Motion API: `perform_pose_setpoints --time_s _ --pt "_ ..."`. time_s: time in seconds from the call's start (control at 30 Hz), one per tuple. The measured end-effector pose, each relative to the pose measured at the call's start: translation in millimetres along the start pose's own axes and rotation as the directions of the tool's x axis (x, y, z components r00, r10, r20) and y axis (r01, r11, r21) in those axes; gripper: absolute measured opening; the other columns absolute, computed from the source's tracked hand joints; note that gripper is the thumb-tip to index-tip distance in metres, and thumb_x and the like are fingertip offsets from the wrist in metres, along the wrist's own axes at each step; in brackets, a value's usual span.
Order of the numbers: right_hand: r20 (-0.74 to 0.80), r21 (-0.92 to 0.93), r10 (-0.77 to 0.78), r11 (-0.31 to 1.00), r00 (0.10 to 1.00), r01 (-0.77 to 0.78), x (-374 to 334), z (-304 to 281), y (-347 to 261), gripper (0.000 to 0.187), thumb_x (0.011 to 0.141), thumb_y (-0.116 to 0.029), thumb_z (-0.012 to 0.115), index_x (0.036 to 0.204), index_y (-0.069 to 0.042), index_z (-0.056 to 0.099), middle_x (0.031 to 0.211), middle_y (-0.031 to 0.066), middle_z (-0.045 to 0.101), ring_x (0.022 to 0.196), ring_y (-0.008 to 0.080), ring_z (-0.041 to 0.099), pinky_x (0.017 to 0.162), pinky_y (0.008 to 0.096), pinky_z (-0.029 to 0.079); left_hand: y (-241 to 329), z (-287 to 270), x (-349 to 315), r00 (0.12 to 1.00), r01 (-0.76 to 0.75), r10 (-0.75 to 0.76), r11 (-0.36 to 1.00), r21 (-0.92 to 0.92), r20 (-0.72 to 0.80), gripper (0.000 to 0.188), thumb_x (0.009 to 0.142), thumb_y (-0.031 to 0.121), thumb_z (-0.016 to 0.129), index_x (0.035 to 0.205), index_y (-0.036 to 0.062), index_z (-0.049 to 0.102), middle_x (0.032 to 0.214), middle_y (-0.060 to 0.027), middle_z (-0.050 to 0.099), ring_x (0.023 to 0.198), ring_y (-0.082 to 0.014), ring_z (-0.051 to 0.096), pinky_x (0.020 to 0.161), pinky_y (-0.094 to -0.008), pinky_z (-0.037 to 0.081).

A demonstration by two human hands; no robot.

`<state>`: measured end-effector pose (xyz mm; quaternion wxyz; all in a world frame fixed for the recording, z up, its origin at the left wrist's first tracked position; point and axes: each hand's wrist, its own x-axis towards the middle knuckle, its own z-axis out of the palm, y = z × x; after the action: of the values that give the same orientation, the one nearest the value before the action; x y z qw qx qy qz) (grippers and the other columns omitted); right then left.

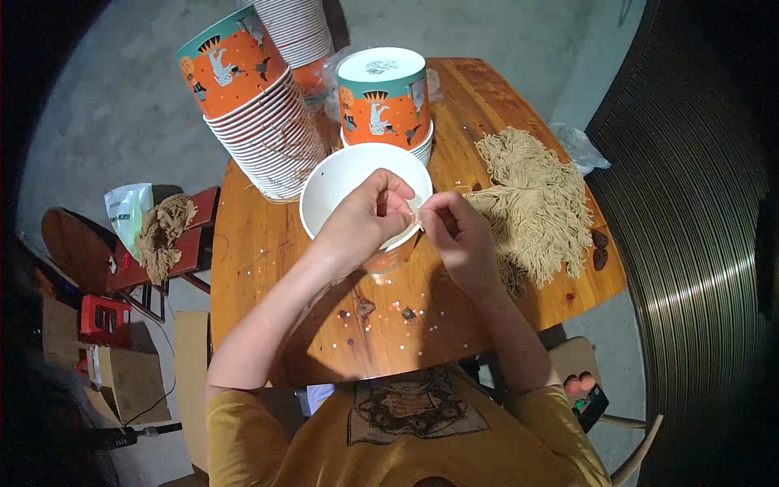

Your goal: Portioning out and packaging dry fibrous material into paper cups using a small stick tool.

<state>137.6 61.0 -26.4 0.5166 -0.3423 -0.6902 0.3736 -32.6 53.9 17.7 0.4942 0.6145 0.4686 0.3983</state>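
A bucket (331, 193) sits near the middle of the frame, on the brown wooden table (260, 312). It is round and wide, white and smooth inside, with its mouth facing up. A bit of orange shows on its outside, low down. The left hand (369, 215) is over the bucket, and the right hand (460, 239) is by its right rim. Both hands pinch with thumb and finger, close together, on a thin pale bit (416, 221) — too small to tell what it is.

Behind, at the top middle, an upside-down bucket (381, 114) is orange and green with black and white pictures. Small dark print is on its white bottom, too tiny to read. A tall, leaning stack of buckets (264, 134) at the upper left has the same kind of pictures. A fluffy heap of tan string (540, 207) lies right of the middle. Little dots (369, 329) are sprinkled below the bucket — white and orange ones. A white and green bag (126, 213) at the far left has blurry marks.
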Motion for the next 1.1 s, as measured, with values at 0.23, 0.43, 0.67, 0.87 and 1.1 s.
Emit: perform_pose_setpoints --time_s 0.23,0.43,0.67,0.87,1.1 --pt "-0.003 0.045 0.009 0.999 1.000 -0.009 -0.5 0.1 -2.9 0.010 0.088 -0.012 0.058 0.087 -0.003 0.053 0.068 0.0020 0.054 0.060 0.0072 0.049 0.056 0.0241 0.042 11.1 1.2 -5.8 0.999 0.040 -0.038 0.952 0.303 -0.013 0.009 0.084 0.008 0.060 0.089 0.0008 0.056 0.077 0.0001 0.055 0.070 -0.0078 0.048 0.066 -0.0239 0.043" --pt "0.007 0.151 0.089 0.985 0.996 -0.089 -2.7 3.5 -3.0 0.008 0.087 -0.010 0.058 0.088 -0.003 0.054 0.068 -0.0016 0.053 0.062 0.0041 0.047 0.056 0.0219 0.040 4.1 -1.3 -3.1 0.999 -0.014 0.008 0.979 0.202 0.033 0.011 0.086 0.011 0.059 0.090 0.0006 0.057 0.076 -0.0005 0.056 0.068 -0.0082 0.049 0.064 -0.0243 0.043" --pt "-0.003 0.112 0.062 0.992 0.998 -0.061 -2.4 5.3 2.9 0.008 0.088 -0.010 0.058 0.086 -0.003 0.055 0.066 -0.0031 0.048 0.063 0.0030 0.043 0.055 0.0207 0.038 17.8 -6.4 -2.5 0.979 0.174 -0.173 0.985 -0.006 0.109 0.017 0.085 0.010 0.060 0.098 -0.0005 0.055 0.085 -0.0023 0.056 0.077 -0.0084 0.052 0.070 -0.0223 0.044" --pt "0.024 0.229 0.111 0.967 0.994 -0.114 -0.5 5.7 8.0 0.013 0.089 -0.014 0.058 0.084 -0.003 0.056 0.066 -0.0046 0.047 0.065 0.0029 0.042 0.058 0.0211 0.038 16.5 -3.6 -4.8 0.969 0.206 -0.195 0.976 -0.063 0.149 0.030 0.080 0.006 0.064 0.106 -0.0001 0.051 0.092 -0.0035 0.055 0.084 -0.0096 0.051 0.076 -0.0217 0.043" --pt "0.096 0.313 0.148 0.934 0.984 -0.171 1.5 1.0 -0.4 0.018 0.090 -0.019 0.058 0.087 -0.001 0.057 0.073 -0.0032 0.052 0.069 0.0039 0.045 0.063 0.0213 0.039 17.0 -7.1 -1.9 0.972 0.198 -0.199 0.980 0.022 0.127 0.028 0.079 0.005 0.062 0.104 -0.0002 0.053 0.091 -0.0034 0.056 0.083 -0.0099 0.052 0.075 -0.0220 0.043"
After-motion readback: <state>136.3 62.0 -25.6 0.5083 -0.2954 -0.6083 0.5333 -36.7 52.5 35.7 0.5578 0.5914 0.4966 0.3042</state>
